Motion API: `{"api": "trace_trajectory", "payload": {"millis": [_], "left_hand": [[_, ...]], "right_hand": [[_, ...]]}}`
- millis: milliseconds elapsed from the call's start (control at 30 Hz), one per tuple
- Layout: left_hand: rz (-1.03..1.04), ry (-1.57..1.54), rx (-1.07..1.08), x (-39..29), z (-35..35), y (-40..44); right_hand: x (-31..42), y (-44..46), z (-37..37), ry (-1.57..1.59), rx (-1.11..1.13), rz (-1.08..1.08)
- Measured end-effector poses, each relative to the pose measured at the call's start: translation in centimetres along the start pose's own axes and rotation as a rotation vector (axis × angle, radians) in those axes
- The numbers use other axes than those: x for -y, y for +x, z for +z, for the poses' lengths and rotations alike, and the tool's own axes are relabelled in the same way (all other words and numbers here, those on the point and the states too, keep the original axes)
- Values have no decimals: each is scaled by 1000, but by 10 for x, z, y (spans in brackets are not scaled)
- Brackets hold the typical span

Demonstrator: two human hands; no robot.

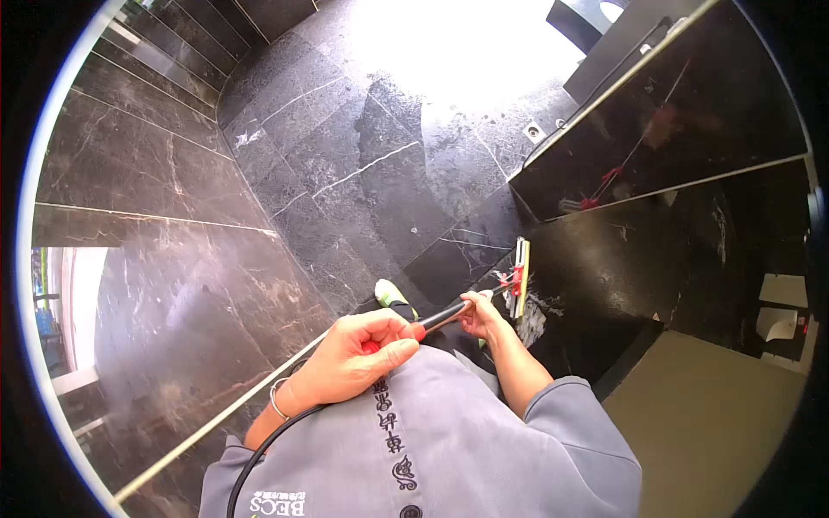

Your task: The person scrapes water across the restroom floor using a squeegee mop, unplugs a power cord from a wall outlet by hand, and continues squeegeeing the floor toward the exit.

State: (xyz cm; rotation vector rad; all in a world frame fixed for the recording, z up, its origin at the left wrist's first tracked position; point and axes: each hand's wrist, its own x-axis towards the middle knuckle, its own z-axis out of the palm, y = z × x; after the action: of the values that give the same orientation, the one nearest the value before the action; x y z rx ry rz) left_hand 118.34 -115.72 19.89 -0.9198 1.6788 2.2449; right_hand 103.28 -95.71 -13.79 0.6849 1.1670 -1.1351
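Note:
My left hand [367, 345], with a bracelet at its wrist, is closed around the red-tipped end of a pole. The pole's black section [442, 316] runs to my right hand [479, 316], whose fingers are wrapped around it. Beyond the right hand is a sponge mop head [522, 278] with a red centre, a white bar and a yellow-green strip. It is close to the dark wall on the right; I cannot tell whether it touches. A thin black cord or hose [281, 429] passes by my left wrist and over the grey shirt.
Dark stone tiles [337, 164] cover the floor, with wet-looking patches and bright glare at the back. Marble panels [173, 285] line the left side. A dark ledge [665, 129] stands at right, with a cable along its edge. A light shoe [393, 294] shows below.

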Motion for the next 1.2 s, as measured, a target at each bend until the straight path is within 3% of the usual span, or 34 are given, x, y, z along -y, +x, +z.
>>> {"api": "trace_trajectory", "payload": {"millis": [100, 133, 200, 233, 333, 433, 500, 600, 700, 833, 967, 1200], "left_hand": [[53, 99, 30, -11, -43, 10], [124, 88, 80, -10, -52, 19], [332, 140, 176, -5, -69, 45], [336, 140, 192, -7, -78, 54], [106, -27, 271, -31, -106, 85], [145, 89, 300, -41, -138, 122], [179, 97, 305, -57, -159, 148], [132, 125, 285, -100, -190, 192], [75, 181, 358, -152, -220, 240], [97, 287, 430, -220, -245, 298], [134, 371, 503, -252, -273, 340], [75, 454, 619, -320, -328, 427]], "right_hand": [[2, 17, 42, 135, -60, -50], [7, 21, 53, 161, -198, -55], [12, 51, 43, 195, -187, -115], [18, 53, 47, 262, -219, -128], [40, 75, 60, 445, -249, -150], [58, 110, 66, 541, -166, -99], [85, 101, 107, 481, -310, -103], [114, 161, 114, 582, -326, -88], [162, 155, 149, 682, -98, 19], [221, 159, 196, 573, -260, -118], [256, 181, 216, 531, -213, -75], [335, 193, 290, 628, -352, -163]]}}
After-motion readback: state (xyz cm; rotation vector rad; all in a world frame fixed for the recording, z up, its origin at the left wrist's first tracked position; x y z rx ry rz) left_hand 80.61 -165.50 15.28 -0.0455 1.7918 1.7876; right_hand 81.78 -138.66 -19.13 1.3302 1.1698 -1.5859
